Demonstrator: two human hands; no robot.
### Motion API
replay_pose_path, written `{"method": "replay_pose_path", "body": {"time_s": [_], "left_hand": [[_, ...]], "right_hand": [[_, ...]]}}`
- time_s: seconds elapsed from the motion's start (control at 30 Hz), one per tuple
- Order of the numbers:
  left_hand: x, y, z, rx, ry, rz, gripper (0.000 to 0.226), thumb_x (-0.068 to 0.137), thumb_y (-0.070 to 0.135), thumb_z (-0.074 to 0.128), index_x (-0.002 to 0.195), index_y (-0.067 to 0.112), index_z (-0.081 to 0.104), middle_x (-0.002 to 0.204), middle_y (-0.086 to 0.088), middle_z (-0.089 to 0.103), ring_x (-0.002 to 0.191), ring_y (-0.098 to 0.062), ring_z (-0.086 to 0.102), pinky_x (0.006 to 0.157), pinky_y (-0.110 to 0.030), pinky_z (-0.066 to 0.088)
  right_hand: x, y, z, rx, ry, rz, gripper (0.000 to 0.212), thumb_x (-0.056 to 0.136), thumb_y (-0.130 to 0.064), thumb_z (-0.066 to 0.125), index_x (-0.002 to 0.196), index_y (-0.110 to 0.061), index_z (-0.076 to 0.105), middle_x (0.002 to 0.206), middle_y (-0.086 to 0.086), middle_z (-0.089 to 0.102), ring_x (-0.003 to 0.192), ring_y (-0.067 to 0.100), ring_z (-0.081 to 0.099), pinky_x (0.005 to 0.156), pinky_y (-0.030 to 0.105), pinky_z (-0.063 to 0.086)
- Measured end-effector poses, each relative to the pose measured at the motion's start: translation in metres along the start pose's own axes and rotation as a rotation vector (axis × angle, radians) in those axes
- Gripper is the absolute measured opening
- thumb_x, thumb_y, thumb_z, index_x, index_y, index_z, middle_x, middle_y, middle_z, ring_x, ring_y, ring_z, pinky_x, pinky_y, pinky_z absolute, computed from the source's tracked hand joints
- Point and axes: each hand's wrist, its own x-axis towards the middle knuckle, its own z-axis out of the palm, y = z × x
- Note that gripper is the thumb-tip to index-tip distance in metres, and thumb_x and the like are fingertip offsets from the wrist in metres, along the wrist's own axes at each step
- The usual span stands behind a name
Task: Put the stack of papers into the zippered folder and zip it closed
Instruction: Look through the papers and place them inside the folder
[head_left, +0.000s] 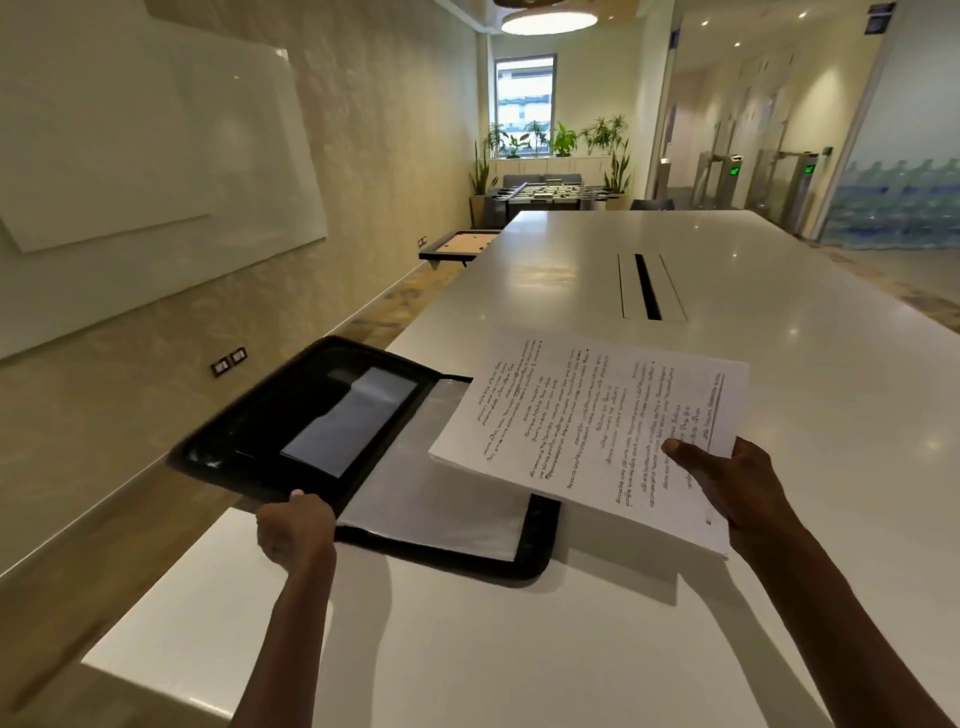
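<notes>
Your right hand pinches the stack of papers at its near right corner, thumb on top, holding it above the right half of the open zippered folder. Your left hand grips the folder's near edge at the spine, propping the left cover off the desk. The folder lies left of the papers; the stack's long axis runs left-right, leading edge already over the clear pocket.

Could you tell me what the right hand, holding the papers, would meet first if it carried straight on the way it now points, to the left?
Probably the open zippered folder: the right hand grips the stack of papers, whose leading edge already overhangs the folder's clear inner sleeve. Farther along is the lid that the left hand holds up. Height above the folder is unclear.
</notes>
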Motion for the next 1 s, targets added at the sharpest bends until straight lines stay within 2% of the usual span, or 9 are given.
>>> {"method": "replay_pose_path", "body": {"time_s": [0.13, 0.33, 0.47, 0.53, 0.73, 0.83, 0.9, 1.0], "left_hand": [[-0.002, 0.002, 0.008, -0.219, 0.033, 0.028, 0.039, 0.098, 0.026, 0.046, 0.127, 0.000, 0.052, 0.127, -0.026, 0.059, 0.117, -0.045, 0.054, 0.100, -0.046, 0.042], [-0.012, 0.011, 0.021, -0.401, 0.136, 0.073, 0.039, 0.099, 0.033, 0.041, 0.121, 0.002, 0.053, 0.119, -0.022, 0.062, 0.108, -0.040, 0.058, 0.090, -0.041, 0.044], [-0.008, 0.014, 0.026, -0.436, 0.192, 0.047, 0.042, 0.098, 0.035, 0.041, 0.119, 0.000, 0.054, 0.119, -0.021, 0.062, 0.112, -0.040, 0.056, 0.095, -0.041, 0.042], [-0.004, 0.017, 0.029, -0.439, 0.184, 0.008, 0.043, 0.097, 0.035, 0.041, 0.120, 0.002, 0.055, 0.123, -0.021, 0.060, 0.116, -0.038, 0.054, 0.096, -0.039, 0.041], [0.000, 0.038, 0.043, -0.449, 0.066, -0.006, 0.047, 0.094, 0.040, 0.045, 0.123, 0.004, 0.058, 0.127, -0.018, 0.060, 0.116, -0.033, 0.057, 0.097, -0.038, 0.046], [-0.004, 0.060, 0.056, -0.493, -0.040, 0.042, 0.044, 0.094, 0.039, 0.048, 0.117, 0.004, 0.063, 0.118, -0.015, 0.065, 0.107, -0.029, 0.063, 0.092, -0.040, 0.050], [-0.009, 0.078, 0.066, -0.486, -0.151, 0.094, 0.041, 0.094, 0.038, 0.048, 0.116, 0.006, 0.063, 0.113, -0.012, 0.066, 0.102, -0.026, 0.063, 0.091, -0.038, 0.049], [-0.017, 0.105, 0.088, -0.516, -0.418, 0.057, 0.041, 0.097, 0.038, 0.046, 0.125, 0.011, 0.057, 0.110, -0.003, 0.060, 0.099, -0.018, 0.058, 0.090, -0.034, 0.048]], "right_hand": [[-0.007, 0.002, 0.009, 0.006, -0.002, 0.007, 0.024, 0.080, -0.010, 0.077, 0.099, -0.024, 0.072, 0.090, -0.009, 0.078, 0.077, 0.014, 0.075, 0.054, 0.021, 0.056], [-0.016, 0.000, 0.012, -0.015, 0.021, -0.007, 0.024, 0.081, -0.012, 0.077, 0.097, -0.028, 0.072, 0.089, -0.014, 0.077, 0.078, 0.010, 0.075, 0.054, 0.017, 0.055], [-0.018, -0.001, 0.006, -0.017, 0.037, -0.002, 0.027, 0.080, -0.012, 0.077, 0.104, -0.024, 0.072, 0.099, -0.006, 0.078, 0.086, 0.018, 0.075, 0.066, 0.030, 0.058], [-0.019, -0.002, 0.001, -0.010, 0.048, 0.002, 0.026, 0.080, -0.012, 0.077, 0.103, -0.024, 0.072, 0.099, -0.004, 0.078, 0.087, 0.020, 0.075, 0.067, 0.032, 0.058], [-0.023, -0.014, -0.024, 0.066, 0.087, 0.008, 0.027, 0.080, -0.010, 0.077, 0.105, -0.020, 0.072, 0.100, 0.001, 0.077, 0.087, 0.023, 0.075, 0.060, 0.028, 0.059], [-0.023, -0.026, -0.042, 0.111, 0.117, 0.002, 0.029, 0.080, -0.010, 0.077, 0.107, -0.018, 0.071, 0.102, 0.003, 0.077, 0.090, 0.025, 0.075, 0.064, 0.034, 0.061], [-0.024, -0.036, -0.053, 0.113, 0.151, -0.020, 0.030, 0.080, -0.011, 0.077, 0.109, -0.018, 0.071, 0.103, 0.002, 0.077, 0.090, 0.024, 0.075, 0.064, 0.032, 0.061], [-0.027, -0.051, -0.070, 0.112, 0.206, -0.070, 0.030, 0.081, -0.013, 0.077, 0.109, -0.019, 0.071, 0.101, -0.001, 0.077, 0.087, 0.019, 0.075, 0.059, 0.024, 0.058]]}}
